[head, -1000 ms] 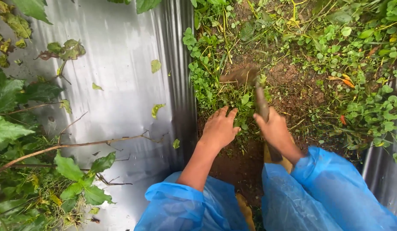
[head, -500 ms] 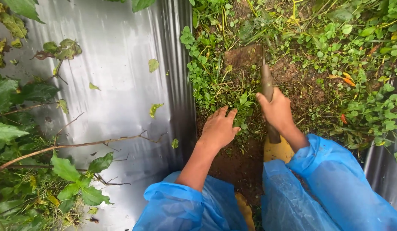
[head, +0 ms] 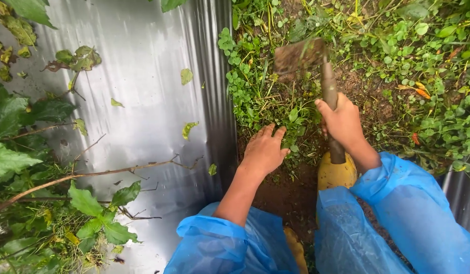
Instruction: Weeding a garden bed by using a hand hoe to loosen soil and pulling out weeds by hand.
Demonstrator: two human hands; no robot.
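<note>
My right hand (head: 342, 123) grips the wooden handle of a small hoe (head: 316, 66), raised above the ground with its soil-caked blade at the top centre. My left hand (head: 264, 151) rests palm down on low green weeds (head: 275, 109) beside the bare brown soil (head: 291, 190), fingers spread and holding nothing. Both arms wear blue plastic raincoat sleeves (head: 397, 213). A yellow boot (head: 336, 172) shows under the right wrist.
A wet sheet of corrugated metal (head: 143, 101) fills the left half, with fallen leaves and a thin bare branch (head: 93, 175) across it. Leafy plants (head: 22, 152) crowd the left edge. Dense weeds (head: 417, 66) cover the ground at right.
My right hand has lifted the hoe up and away from the soil, blade now clear above the weeds. My left hand has stayed on the weeds.
</note>
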